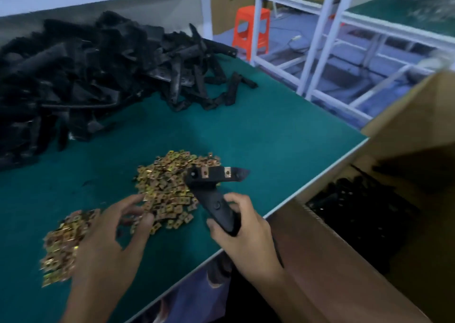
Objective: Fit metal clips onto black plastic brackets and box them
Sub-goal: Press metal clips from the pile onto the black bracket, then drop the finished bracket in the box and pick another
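My right hand (242,232) grips the lower end of a black plastic bracket (213,187) and holds it just above the table. Two brass-coloured metal clips (216,173) sit on the bracket's upper arm. A heap of loose metal clips (170,189) lies on the green table top, with a second smaller heap (62,246) at the left. My left hand (110,244) reaches into the clips with bent fingers; whether it pinches a clip is hidden. A big pile of bare black brackets (81,76) fills the table's back left.
A large open cardboard box (369,226) stands to the right of the green table (258,135), below its edge, with black brackets inside. Beyond are white-framed benches (320,51), an orange plastic stool (251,30) and more cardboard boxes.
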Demonstrator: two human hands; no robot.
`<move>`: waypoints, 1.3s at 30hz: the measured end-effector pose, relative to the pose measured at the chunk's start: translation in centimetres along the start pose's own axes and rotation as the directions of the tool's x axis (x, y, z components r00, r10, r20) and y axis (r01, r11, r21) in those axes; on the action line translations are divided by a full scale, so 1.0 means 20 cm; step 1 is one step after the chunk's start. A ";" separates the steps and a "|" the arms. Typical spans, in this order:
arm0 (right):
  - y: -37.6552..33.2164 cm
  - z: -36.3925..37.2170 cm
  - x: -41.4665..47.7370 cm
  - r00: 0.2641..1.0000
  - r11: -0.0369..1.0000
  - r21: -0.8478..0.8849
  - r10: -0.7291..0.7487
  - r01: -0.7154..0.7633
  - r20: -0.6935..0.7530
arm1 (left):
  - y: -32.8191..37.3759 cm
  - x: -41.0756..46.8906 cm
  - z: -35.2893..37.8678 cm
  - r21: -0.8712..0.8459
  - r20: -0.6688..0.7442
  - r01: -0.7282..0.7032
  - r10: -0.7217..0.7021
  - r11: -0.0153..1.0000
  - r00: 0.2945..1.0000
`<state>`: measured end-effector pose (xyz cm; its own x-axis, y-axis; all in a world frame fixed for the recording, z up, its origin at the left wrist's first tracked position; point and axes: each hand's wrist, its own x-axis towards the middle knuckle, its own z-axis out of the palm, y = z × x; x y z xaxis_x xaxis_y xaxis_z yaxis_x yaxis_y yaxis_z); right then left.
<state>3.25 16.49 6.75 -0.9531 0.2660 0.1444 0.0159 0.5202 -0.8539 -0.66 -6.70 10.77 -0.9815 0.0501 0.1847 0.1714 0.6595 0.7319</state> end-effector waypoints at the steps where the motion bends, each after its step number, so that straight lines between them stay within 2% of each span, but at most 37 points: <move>1: 0.06 -0.07 -0.04 0.997 0.998 0.021 0.059 -0.057 -0.059 | 0.00 -0.01 0.03 -0.021 0.025 0.006 -0.006 1.000 1.000; 6: 0.33 -0.43 -0.27 0.910 0.961 0.058 0.276 -0.272 -0.310 | 0.05 -0.03 0.16 -0.091 0.148 0.079 -0.065 0.993 0.987; 9: 0.46 -0.62 -0.38 0.815 0.922 0.051 0.364 -0.383 -0.451 | 0.06 -0.04 0.25 -0.100 0.188 0.119 -0.099 0.988 0.977; 11: 0.54 -0.75 -0.41 0.752 0.896 0.045 0.397 -0.442 -0.526 | 0.06 -0.03 0.29 -0.050 0.263 0.168 -0.149 0.985 0.953; 13: 0.63 -0.87 -0.38 0.722 0.856 0.023 0.451 -0.517 -0.525 | 0.05 -0.04 0.30 -0.020 0.300 0.203 -0.188 0.979 0.935; 15: 0.69 -0.97 -0.31 0.700 0.792 -0.016 0.529 -0.610 -0.480 | 0.07 -0.09 0.29 0.010 0.245 0.149 -0.147 0.989 0.958; 17: 0.70 -0.99 -0.23 0.709 0.765 -0.089 0.538 -0.638 -0.456 | 0.11 -0.15 0.24 0.032 0.178 0.128 -0.131 0.991 0.975; 19: 0.65 -0.92 -0.13 0.766 0.806 -0.148 0.462 -0.573 -0.447 | 0.12 -0.16 0.18 -0.001 0.156 0.149 -0.147 0.989 0.977; 21: 0.52 -0.75 -0.04 0.848 0.883 -0.157 0.356 -0.443 -0.392 | 0.08 -0.12 0.12 0.002 0.130 0.158 -0.157 0.987 0.979; 23: 0.36 -0.53 0.02 0.946 0.966 -0.147 0.167 -0.214 -0.279 | 0.02 -0.07 0.05 0.029 0.073 0.161 -0.163 0.987 0.984; 25: 0.16 -0.31 0.07 0.986 0.992 -0.120 -0.056 0.038 -0.154 | -0.03 -0.01 -0.02 0.074 -0.001 0.163 -0.163 0.984 0.987; 27: -0.01 -0.11 0.10 0.984 0.979 -0.096 -0.178 0.178 0.006 | -0.09 0.07 -0.08 0.101 -0.066 0.144 -0.138 0.984 0.988; 29: -0.11 0.05 0.13 0.966 0.973 -0.076 -0.206 0.220 0.155 | -0.14 0.17 -0.14 0.106 -0.106 0.161 -0.150 0.981 0.983; 30: -0.14 0.11 0.13 0.959 0.968 -0.077 -0.221 0.238 0.179 | -0.17 0.22 -0.16 0.104 -0.112 0.175 -0.163 0.979 0.980; 34: -0.13 0.21 0.13 0.954 0.935 -0.187 -0.290 0.300 0.076 | -0.29 0.51 -0.23 0.093 -0.178 0.253 -0.234 0.963 0.956; 39: -0.09 0.23 0.15 0.933 0.897 -0.273 -0.358 0.349 0.014 | -0.39 0.94 -0.25 0.013 -0.248 0.461 -0.443 0.887 0.861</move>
<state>-1.05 12.60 6.38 -0.8997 0.0501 0.4335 -0.2354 0.7807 -0.5789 -19.94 -14.66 11.93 -0.9002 -0.4354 -0.0027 -0.3013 0.6184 0.7258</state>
